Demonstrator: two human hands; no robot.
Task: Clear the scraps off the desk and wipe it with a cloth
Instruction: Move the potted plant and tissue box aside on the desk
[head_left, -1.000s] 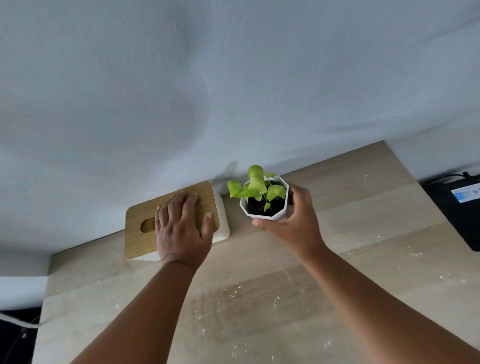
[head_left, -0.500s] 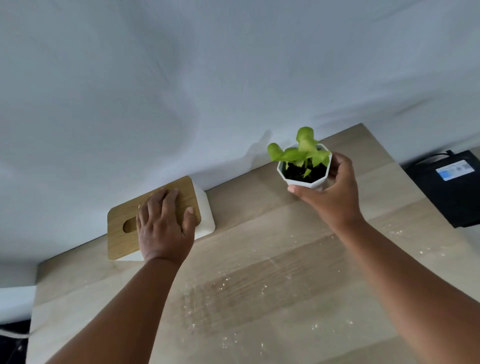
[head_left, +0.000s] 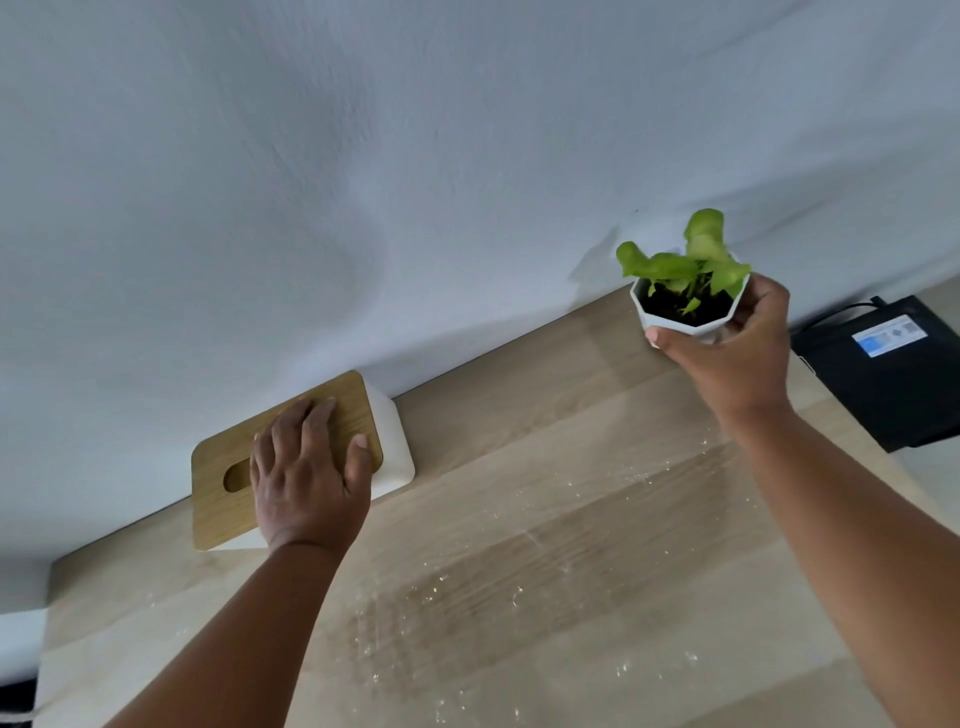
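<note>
A light wooden desk (head_left: 597, 467) stands against a white wall, with small white scraps (head_left: 441, 587) scattered over its middle and front. My left hand (head_left: 306, 478) rests on the wooden lid of a white tissue box (head_left: 395, 447) at the back left, thumb at the lid's near edge. My right hand (head_left: 732, 348) grips a small white faceted pot with a green plant (head_left: 680, 296), held near the desk's back right corner. No cloth is in view.
A black device (head_left: 893, 374) with a blue and white label and a cable sits lower down, beyond the desk's right edge. The wall runs along the whole back edge. The desk's left end lies just past the tissue box.
My right hand has carried the potted plant from beside the tissue box to the back right of the desk. My left hand has stayed on the tissue box lid.
</note>
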